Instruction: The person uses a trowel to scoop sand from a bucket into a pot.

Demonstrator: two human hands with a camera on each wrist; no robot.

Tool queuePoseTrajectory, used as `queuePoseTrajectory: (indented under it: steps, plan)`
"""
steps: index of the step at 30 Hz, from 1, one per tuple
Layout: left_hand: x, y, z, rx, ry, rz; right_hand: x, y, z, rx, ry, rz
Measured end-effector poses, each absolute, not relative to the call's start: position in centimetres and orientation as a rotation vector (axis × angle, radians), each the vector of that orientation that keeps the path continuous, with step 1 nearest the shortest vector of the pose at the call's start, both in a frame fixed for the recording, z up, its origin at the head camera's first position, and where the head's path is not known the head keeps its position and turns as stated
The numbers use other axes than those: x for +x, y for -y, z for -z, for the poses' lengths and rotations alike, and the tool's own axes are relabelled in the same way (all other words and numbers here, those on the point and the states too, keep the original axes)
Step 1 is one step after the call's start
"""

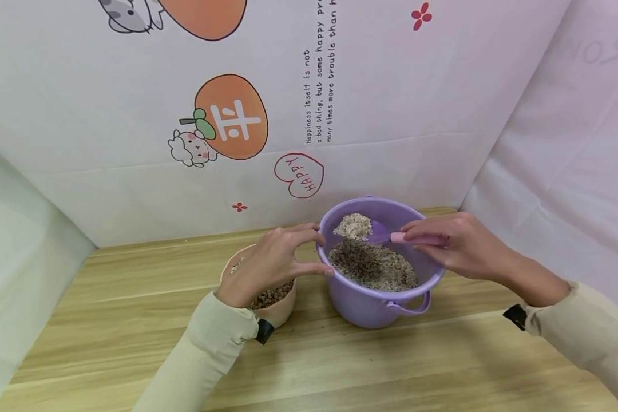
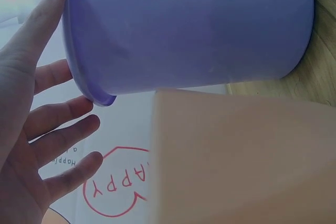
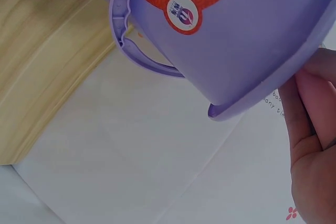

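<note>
Sleeved forearms (image 1: 190, 355) forward: left fingers (image 2: 60, 113) spread, touching bucket rim (image 1: 372, 292); right fingers (image 1: 427, 228) curled round shovel (image 1: 379, 233) (grit (image 1: 354, 226) aboard).

Pale beige fabric is worn on both arms, the left sleeve (image 1: 198, 349) and right sleeve (image 1: 584, 337) being creased near the wrists. A small black tab (image 1: 265, 331) is seen beside the left cuff.

The bucket (image 1: 363, 309) is smooth plastic (faintly glossy), the grit (image 1: 391, 272) rough, the tabletop (image 1: 340, 366) wood-grained, the backdrop (image 1: 391, 91) matt, cloth-like.
</note>
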State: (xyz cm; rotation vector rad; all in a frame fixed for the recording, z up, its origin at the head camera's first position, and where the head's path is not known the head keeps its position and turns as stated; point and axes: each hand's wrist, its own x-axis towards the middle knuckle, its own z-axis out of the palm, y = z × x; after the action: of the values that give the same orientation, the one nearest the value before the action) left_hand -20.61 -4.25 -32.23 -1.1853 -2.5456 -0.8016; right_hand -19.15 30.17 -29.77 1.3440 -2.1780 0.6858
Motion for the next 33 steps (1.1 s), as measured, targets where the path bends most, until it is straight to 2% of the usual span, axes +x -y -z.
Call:
queuePoseTrajectory:
  steps: [33]
  plan:
    - [-20.5,5.6,31.8,-1.201,2.568,0.822,-19.0,-29.8,27.3,1.422,2.114,-0.712]
